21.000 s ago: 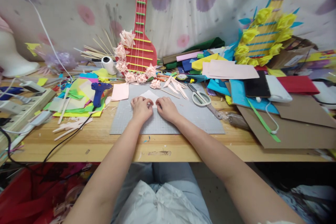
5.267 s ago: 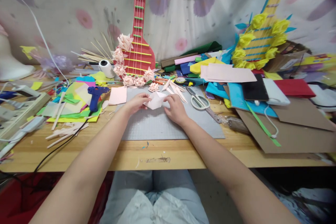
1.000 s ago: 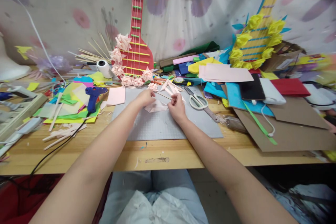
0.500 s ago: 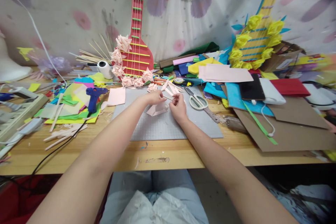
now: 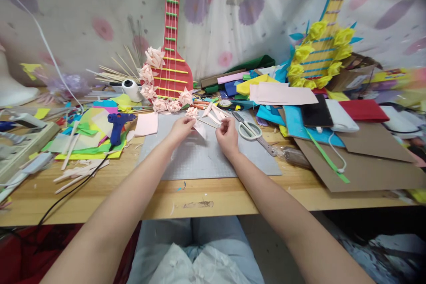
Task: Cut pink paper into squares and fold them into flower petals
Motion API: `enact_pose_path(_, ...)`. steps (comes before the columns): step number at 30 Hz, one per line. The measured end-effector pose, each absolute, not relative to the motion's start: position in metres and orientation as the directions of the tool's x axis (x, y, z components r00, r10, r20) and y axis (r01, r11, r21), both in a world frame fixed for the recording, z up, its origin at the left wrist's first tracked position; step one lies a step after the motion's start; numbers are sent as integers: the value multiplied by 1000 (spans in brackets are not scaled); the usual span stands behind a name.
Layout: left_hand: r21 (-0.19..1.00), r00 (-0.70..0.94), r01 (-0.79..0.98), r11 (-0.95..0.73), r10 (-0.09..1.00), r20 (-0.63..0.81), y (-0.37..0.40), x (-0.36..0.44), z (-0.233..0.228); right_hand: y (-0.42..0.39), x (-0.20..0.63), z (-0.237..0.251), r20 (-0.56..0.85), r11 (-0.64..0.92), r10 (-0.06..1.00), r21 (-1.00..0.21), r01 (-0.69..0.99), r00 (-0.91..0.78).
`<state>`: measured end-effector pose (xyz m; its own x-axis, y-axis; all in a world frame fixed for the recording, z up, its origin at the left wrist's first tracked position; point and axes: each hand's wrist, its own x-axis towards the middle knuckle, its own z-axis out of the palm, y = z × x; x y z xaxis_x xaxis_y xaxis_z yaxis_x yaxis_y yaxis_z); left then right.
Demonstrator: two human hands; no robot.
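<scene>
Between both hands' fingers (image 5: pixel 190 123), folded pink paper (image 5: pixel 200 128) hangs pinched.

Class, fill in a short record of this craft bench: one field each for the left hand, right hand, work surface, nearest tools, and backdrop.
Left hand: left hand pinches a folded pink paper above the mat
Right hand: right hand closed near the paper's right end; what it pinches is too small to tell
Work surface: grey mat on a wooden table
Nearest tools: scissors right of the hands, blue glue gun to the left
Backdrop: red paper guitar edged with pink flowers
</scene>
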<state>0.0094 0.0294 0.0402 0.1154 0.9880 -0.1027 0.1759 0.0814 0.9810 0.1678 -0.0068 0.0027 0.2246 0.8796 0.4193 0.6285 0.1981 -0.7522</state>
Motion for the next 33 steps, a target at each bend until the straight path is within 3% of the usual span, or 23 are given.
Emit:
enact_pose_path(3,954,107,-170,245,967,-230,11,10,32,-12,163,7,480,359,876,-580,732,-49)
enact_pose_path(5,920,100,-260,295,955,-278,2,11,29,-15,158,9,472,450,854,-455,769,-221)
enact_pose_path(8,927,83,-234,293,956,-282,-4,13,27,-14,151,8,440,475,843,-333,815,-311)
enact_pose_path(11,969,85,-56,239,969,-234,-7,9,26,-10,149,5,434,434,855,-300,849,-284)
enact_pose_path(14,937,43,336,100,992,-121,-9,-3,24,-6,153,2,451,418,859,-341,842,-244)
enact_pose_path(16,772,34,629,-93,995,93,-9,-14,22,-4,156,0,459,428,858,-389,815,-231)
enact_pose_path(18,562,160,776,-287,951,264,-9,-22,18,-2,158,-3,455,449,858,-442,777,-237)
enact_pose_path(21,353,376,795,-493,857,352,-6,-27,11,0,161,-7,434,466,866,-524,713,-247)
enact_pose_path(24,267,450,785,-559,811,373,-3,-26,5,0,164,-9,401,458,881,-590,665,-252)
enact_pose_path(29,276,457,778,-564,810,369,-4,-28,2,0,166,-11,326,409,911,-648,643,-252)
enact_pose_path(33,368,388,773,-517,844,371,-9,-28,4,1,162,-10,248,313,950,-737,599,-191)
